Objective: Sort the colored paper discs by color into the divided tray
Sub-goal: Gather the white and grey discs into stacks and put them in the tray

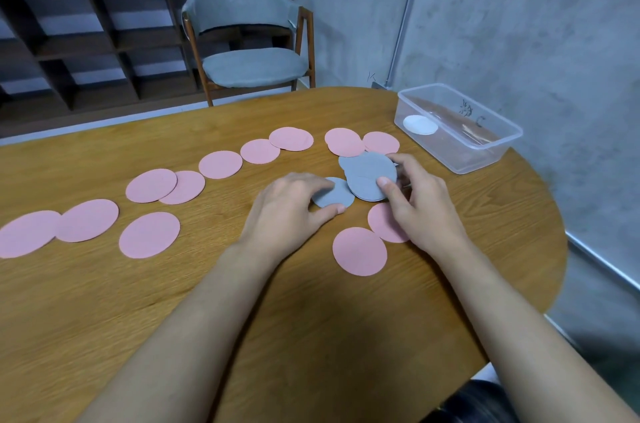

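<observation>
Most of the sorting is yet to be done, by the look of it. At the left edge of the table (104, 301) two overlapping pink discs (88, 220) lie flat. From them a loose row of more pink ones climbs towards the far right corner, with one stray on the near side of the row, and none of these has reached a compartment. Near the middle of the table the left hand (294, 204) has its fingers curled and pinches the left rim of a single grey disc (334, 196), which lies on the wood or just above it (I cannot tell which). Just to its right, the right hand (420, 204) grips a small grey stack (370, 173), thumb on the front face and fingers behind, tilted up off the table. The single disc meets the stack's lower edge. Grey appears to be the colour being gathered, and that looks nearly complete, since no other loose grey shows. Two more pink discs lie on the near side of the right hand, one partly under it. At the far right corner stands the clear tray (485, 159), well apart from both hands, holding only one white disc (420, 125) at its left end. Its dividers are too faint to place. What remains, I judge, is to carry the grey in and then collect every pink disc.
</observation>
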Demonstrator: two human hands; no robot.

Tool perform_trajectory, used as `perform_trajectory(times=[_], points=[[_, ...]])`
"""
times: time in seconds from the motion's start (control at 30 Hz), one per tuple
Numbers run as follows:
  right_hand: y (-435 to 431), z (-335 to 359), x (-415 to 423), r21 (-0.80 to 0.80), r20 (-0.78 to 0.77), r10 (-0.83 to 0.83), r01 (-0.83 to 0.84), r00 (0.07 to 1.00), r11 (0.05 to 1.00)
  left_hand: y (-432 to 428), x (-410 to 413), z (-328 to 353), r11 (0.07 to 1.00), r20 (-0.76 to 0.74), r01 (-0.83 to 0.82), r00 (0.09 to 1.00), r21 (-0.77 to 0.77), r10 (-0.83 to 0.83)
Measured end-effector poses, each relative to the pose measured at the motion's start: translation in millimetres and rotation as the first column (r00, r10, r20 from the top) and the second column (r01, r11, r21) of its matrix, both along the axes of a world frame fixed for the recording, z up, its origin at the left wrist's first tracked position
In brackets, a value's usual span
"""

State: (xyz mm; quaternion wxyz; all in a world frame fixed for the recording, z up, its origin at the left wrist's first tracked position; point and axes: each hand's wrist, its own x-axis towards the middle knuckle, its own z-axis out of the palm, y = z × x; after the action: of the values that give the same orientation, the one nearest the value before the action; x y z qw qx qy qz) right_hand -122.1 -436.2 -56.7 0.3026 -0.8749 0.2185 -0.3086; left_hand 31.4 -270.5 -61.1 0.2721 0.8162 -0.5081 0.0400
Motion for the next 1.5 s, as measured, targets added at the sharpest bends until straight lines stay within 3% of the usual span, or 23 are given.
perform_trajectory(times=[0.13,0.3,0.4,0.5,0.6,0.9,1.0,1.3,1.5], points=[[-2,-1,2,0.039,0.028,-0.028,0.027,0.999,0.999,4,1,5,0.998,0.153,0.065,0.986,0.016,-0.067],[-3,0,3,0.060,0.041,-0.050,0.047,0.998,0.997,5,1,2,0.978,0.150,0.078,0.988,-0.194,-0.050],[-3,-1,3,0.066,0.041,-0.054,0.051,0.998,0.997,4,0,3,0.934,0.014,0.038,0.999,-0.354,-0.035],[-2,-2,4,0.078,0.041,-0.051,0.048,0.998,0.996,4,-4,6,0.910,-0.185,-0.019,0.981,-0.414,-0.064],[-1,-2,4,0.069,0.019,-0.042,0.041,0.999,0.997,4,-6,7,0.883,-0.242,-0.058,0.968,-0.466,-0.065],[-1,-2,6,0.051,-0.011,0.008,-0.007,1.000,0.999,-2,-9,6,0.814,0.020,0.090,0.995,-0.574,-0.095],[-1,-3,5,0.059,-0.033,0.025,-0.023,0.999,0.998,-3,-6,3,0.822,0.061,0.124,0.992,-0.556,-0.108],[2,0,5,0.114,-0.087,0.115,-0.105,0.989,0.988,-5,-4,-3,0.923,-0.001,0.114,0.992,-0.369,-0.123],[8,6,4,0.029,-0.058,0.173,-0.172,0.983,0.985,-4,-7,1,0.918,-0.028,0.088,0.994,-0.387,-0.107]])
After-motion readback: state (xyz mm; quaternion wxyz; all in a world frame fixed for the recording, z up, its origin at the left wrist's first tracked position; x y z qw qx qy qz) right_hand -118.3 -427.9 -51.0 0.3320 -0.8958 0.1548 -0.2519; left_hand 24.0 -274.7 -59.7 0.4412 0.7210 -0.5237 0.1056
